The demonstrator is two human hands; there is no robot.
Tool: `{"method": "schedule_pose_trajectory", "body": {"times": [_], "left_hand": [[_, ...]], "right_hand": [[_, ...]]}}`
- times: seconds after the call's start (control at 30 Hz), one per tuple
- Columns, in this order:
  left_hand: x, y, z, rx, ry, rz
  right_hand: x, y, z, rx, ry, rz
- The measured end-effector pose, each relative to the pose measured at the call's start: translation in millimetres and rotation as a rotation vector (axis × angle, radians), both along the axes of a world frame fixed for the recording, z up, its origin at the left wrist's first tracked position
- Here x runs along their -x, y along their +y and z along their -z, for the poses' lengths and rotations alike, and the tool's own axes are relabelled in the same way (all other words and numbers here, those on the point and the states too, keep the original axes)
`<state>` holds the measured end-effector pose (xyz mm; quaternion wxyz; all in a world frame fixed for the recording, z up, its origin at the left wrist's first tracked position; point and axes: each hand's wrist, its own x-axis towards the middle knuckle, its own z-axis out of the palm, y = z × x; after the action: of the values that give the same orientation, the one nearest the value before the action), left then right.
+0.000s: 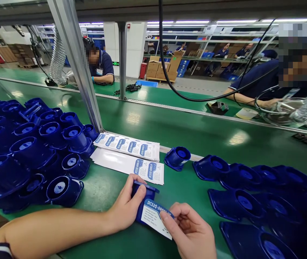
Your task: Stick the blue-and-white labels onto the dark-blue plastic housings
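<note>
My left hand [127,203] is closed around a dark blue plastic housing [149,187], tipped on its side with its flange upward. Between thumb and fingers, my right hand [191,228] pinches the right end of a white and blue printed label [153,216]. The label lies across the housing's side, its left part against the blue surface and its right corner hanging free. Just beyond my hands are label sheets [126,145], the nearer one partly bare of labels. A single blue housing [177,158] stands right of the sheets.
Many blue housings [52,133] are piled at the left, and rows of more housings [246,205] stand at the right. A slanted metal post [80,68] rises behind the sheets. A black cable [166,77] hangs ahead. Co-workers [103,66] sit across the green bench [153,118].
</note>
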<state>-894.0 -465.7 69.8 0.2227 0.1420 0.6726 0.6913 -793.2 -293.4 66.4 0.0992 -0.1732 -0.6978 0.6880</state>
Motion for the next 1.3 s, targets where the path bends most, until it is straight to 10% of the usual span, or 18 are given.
{"method": "schedule_pose_trajectory", "body": {"times": [1.3], "left_hand": [[1.5,-1.8,-4.1,0.031,-0.005,0.04]], "right_hand": [[-1.6,7.2,3.9,-0.042,0.058,-0.037]]}}
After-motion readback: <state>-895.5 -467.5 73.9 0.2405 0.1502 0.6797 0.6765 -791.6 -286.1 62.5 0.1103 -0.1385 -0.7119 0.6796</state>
